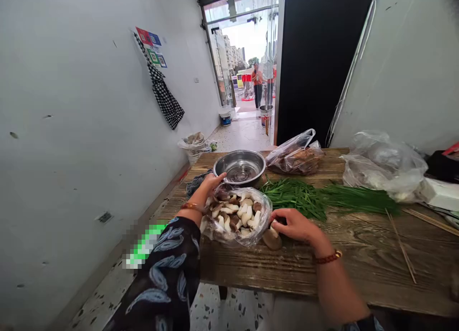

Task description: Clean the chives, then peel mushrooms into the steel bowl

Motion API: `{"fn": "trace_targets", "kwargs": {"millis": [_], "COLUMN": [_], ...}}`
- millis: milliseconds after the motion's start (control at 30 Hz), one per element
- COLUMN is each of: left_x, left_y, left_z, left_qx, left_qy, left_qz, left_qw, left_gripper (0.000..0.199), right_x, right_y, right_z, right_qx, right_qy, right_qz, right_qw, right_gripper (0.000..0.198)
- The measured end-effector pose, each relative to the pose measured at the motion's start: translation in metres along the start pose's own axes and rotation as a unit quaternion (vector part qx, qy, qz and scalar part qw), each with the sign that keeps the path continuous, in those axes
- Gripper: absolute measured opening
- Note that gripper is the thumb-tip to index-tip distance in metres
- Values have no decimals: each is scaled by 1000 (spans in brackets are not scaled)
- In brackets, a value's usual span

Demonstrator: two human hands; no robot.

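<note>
My left hand [211, 183] is at the near left rim of a round metal basin [239, 179], with a digit over the rim and the other fingers partly hidden; it seems to grip the basin. Just in front of the basin, a clear plastic bag [264, 202] lies open, full of mushrooms [234, 210] with white stems and brown caps. To the right of the bag, my right hand [296, 224] is closed on the stem of one mushroom [272, 240]. Its broad brown cap points down, close to the tabletop.
On the wooden table [304, 269] lie green chives [294, 196], thin wooden skewers [400, 247], a bag with brown contents [299, 158] and clear plastic bags [387, 161]. A dark cloth [196, 183] sits left of the basin. A person [257, 84] stands beyond the doorway.
</note>
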State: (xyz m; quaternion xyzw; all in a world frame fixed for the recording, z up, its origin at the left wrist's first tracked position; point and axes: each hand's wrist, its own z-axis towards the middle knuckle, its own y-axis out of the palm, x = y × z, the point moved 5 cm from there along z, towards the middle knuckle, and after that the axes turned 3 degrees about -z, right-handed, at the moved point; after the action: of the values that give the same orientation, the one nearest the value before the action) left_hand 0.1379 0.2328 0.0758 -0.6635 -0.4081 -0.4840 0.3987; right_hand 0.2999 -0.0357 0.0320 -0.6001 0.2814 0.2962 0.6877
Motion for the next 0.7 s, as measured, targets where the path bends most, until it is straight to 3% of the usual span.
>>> {"fn": "trace_targets", "kwargs": {"millis": [100, 167, 267, 333, 533, 700], "left_x": [-7, -9, -5, 3, 24, -5], "left_y": [2, 5, 5, 1, -41, -83], "left_z": [4, 4, 1, -2, -16, -30], "left_qx": [4, 4, 15, 28, 60, 122], "left_qy": [-36, -40, -17, 7, 55, 67], "left_qz": [-8, -27, -79, -127, -261, -326], "left_qw": [999, 999, 997, 992, 962, 935], "left_gripper": [22, 14, 4, 9, 13, 16], "right_x": [0, 3, 8, 11, 14, 10], "right_y": [-5, -13, -22, -24, -17, -7], "right_z": [2, 2, 2, 2, 2, 6], "right_qx": [35, 99, 205, 250, 326, 350], "right_qy": [-5, 11, 35, 40, 68, 38], "right_qz": [15, 10, 5, 22, 80, 69], "right_qw": [999, 995, 978, 967, 940, 933], "right_gripper": [25, 34, 41, 40, 43, 50]}}
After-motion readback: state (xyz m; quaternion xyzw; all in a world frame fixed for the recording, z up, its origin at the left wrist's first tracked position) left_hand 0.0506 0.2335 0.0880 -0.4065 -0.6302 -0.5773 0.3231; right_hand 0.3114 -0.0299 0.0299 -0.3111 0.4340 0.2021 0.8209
